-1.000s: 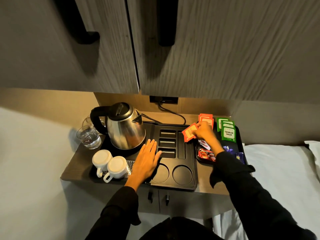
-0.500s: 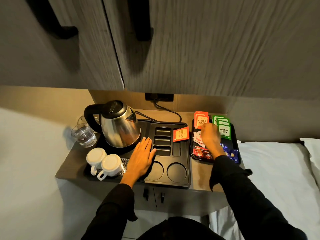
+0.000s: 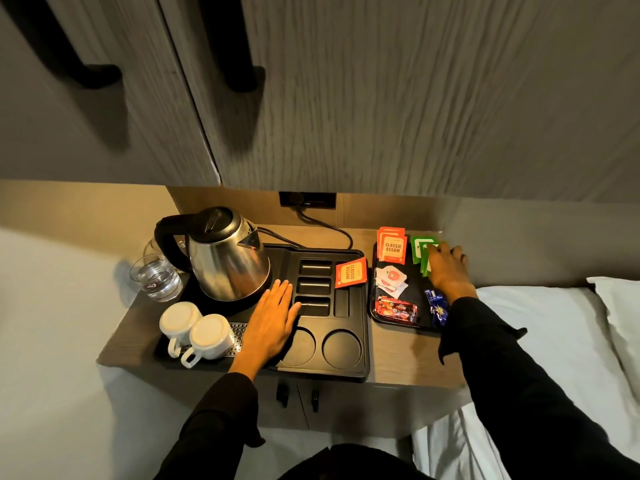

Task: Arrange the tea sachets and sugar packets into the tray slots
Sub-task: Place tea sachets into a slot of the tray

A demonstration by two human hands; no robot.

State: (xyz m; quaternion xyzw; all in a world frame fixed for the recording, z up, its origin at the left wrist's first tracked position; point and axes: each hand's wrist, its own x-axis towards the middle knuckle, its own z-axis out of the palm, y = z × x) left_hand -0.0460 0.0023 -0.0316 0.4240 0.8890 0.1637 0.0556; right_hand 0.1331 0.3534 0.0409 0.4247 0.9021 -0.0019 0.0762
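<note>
A brown wooden surface (image 3: 398,372) stands below grey cupboard doors, with a bed on the side of the right hand. On it lies a black slotted tray (image 3: 349,370). The left hand (image 3: 273,323) rests flat on this tray, fingers straight and close together, holding nothing. Just beside it, to its left, two white cups (image 3: 197,332) stand upside down. Beyond its fingertips stands a steel kettle (image 3: 227,256), and a glass of water (image 3: 157,280) is further left. To its right, past the slots, one orange tea sachet (image 3: 350,272) lies tilted over the far slot. The right hand (image 3: 446,271) lies palm down on the green tea sachets (image 3: 420,249) in a small black tray (image 3: 417,325); I cannot tell if it pinches one. To its left are orange sachets (image 3: 393,247) and white sugar packets (image 3: 391,280).
</note>
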